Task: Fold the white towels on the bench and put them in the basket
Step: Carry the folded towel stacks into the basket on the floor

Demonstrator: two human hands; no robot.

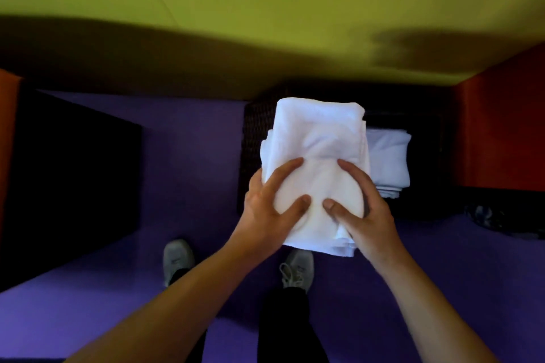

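Observation:
A folded white towel [318, 138] hangs in the air in the middle of the head view, above the near left part of a dark woven basket [253, 132]. My left hand [271, 203] grips the towel's left side, thumb on top and fingers spread over it. My right hand [362, 209] grips its right side the same way. Inside the basket, to the right and below, lies another folded white towel [389, 162]. The basket's middle is hidden behind the held towel.
The basket stands on a purple floor [188, 156] against a yellow-green wall [265, 9]. A dark block [70, 180] stands at the left, a red-orange block [501, 132] at the right. My two grey shoes [178, 259] are below the towel.

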